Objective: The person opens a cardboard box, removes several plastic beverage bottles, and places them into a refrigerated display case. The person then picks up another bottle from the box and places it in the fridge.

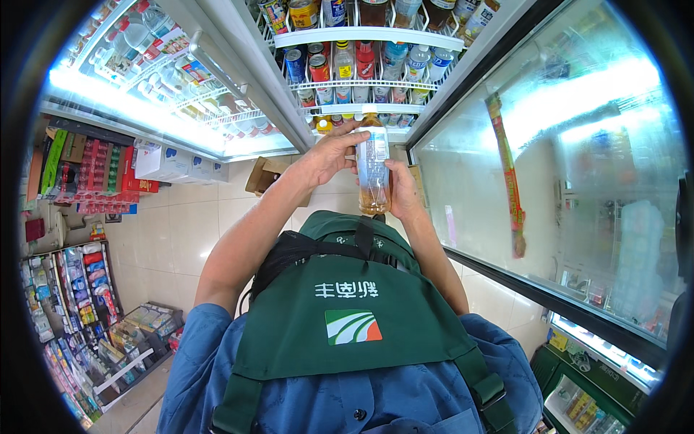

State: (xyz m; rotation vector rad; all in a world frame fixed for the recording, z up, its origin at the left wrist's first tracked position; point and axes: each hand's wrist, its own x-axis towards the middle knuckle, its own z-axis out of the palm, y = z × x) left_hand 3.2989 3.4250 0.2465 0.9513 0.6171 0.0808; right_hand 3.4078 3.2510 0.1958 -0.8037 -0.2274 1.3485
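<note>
Both of my hands hold one clear plastic drink bottle (374, 179) upright in front of my apron. It has a white cap, amber liquid and a pale blue label that bears small print and a barcode. Across the upper part of the label lies the thumb of my left hand (332, 154); its other fingers go behind the bottle. My right hand (404, 190) grips the lower right side, thumb on the label's edge. Just beyond the bottle, a refrigerated cabinet stands open, its wire shelves (374, 84) filled with bottles and cans.
The swung-out glass door (542, 163) fills the right side. At left is a closed glass door (217, 59) with a handle. An opened cardboard box (264, 176) sits on the tiled floor (184, 233). Stacked cartons (179, 163) and a goods rack (76, 293) stand left.
</note>
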